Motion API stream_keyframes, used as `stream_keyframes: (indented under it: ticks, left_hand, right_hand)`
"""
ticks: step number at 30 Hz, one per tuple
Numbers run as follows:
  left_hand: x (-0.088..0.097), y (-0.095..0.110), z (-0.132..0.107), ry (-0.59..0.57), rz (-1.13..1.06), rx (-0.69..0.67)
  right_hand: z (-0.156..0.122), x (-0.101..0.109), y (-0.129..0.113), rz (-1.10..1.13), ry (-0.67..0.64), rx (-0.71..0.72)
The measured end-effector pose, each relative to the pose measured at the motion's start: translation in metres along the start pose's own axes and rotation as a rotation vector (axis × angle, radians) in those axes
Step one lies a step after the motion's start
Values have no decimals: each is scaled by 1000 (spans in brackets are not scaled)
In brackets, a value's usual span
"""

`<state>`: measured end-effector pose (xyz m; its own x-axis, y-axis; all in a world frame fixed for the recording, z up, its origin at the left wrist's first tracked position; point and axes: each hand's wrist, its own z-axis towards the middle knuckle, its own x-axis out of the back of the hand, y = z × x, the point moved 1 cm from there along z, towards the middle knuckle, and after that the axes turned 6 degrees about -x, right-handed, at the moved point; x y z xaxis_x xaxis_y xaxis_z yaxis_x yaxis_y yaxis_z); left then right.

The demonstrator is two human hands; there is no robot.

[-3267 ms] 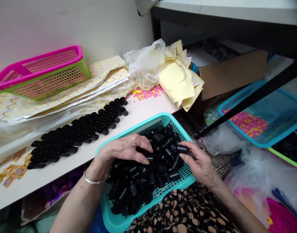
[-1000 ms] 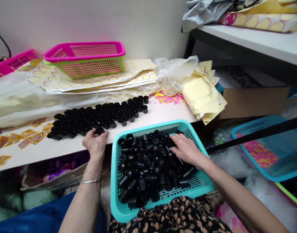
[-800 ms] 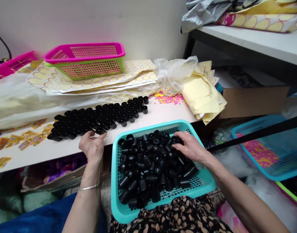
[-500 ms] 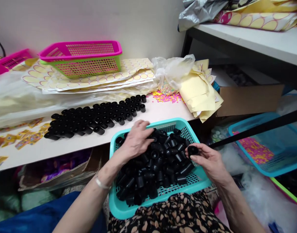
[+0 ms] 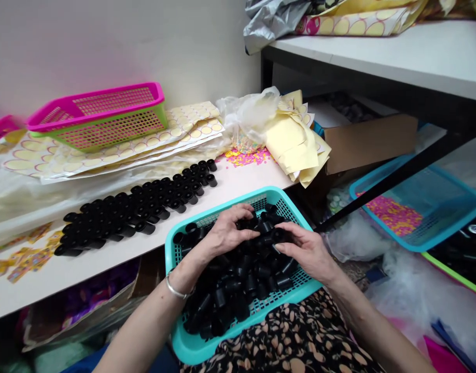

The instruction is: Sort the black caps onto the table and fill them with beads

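A teal mesh basket [image 5: 183, 352] rests on my lap, heaped with loose black plastic caps [image 5: 238, 285]. Both hands are down in the heap near its far end. My left hand [image 5: 230, 233], a silver bangle on its wrist, curls its fingers round some of the caps. My right hand [image 5: 306, 248] faces it, fingers closed on caps between the two hands. On the white table beyond, several rows of black caps [image 5: 140, 207] stand upright in a long block.
A pink basket nested in a green one [image 5: 98, 116] sits on sticker sheets [image 5: 183, 124] at the table's back. A plastic bag [image 5: 246, 111], yellow paper [image 5: 294, 145] and pink-yellow bits [image 5: 246, 155] lie right. A blue basket [image 5: 420, 207], cardboard box [image 5: 370, 140] and shelf [image 5: 378, 46] stand right.
My left hand came off the rows on the table and went into the basket. My right hand lifted one cap, then met the left over the heap. The view swung left.
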<state>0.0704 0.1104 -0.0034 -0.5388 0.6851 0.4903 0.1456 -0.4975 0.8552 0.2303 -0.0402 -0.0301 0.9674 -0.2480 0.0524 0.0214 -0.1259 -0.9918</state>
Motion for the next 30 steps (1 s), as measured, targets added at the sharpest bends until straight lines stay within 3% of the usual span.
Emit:
stream_keyframes:
  ticks: [4,8,12,19,22,26,30]
  left_hand:
    - [-9,15,-11,100,-648,222]
    - [-14,19,-13,174,-816,199]
    - [-14,17,-11,196,-783,144]
    - [-16,12,-12,233,-881,261]
    - [-18,14,-15,212,-727,253]
    - [-23,27,-19,171,-392,127]
    - [-28,41,-29,138,-272,49]
  right_hand:
    - [7,-15,-16,-209,-37,139]
    - [9,-21,-29,-293,-43,219]
    - [8,-21,-31,-345,-30,231]
    - [5,-21,-29,-419,62,276]
    - [7,-24,-27,-402,94,277]
    - [8,-32,-18,-250,166,161]
    - [4,-44,-2,-255,176,142]
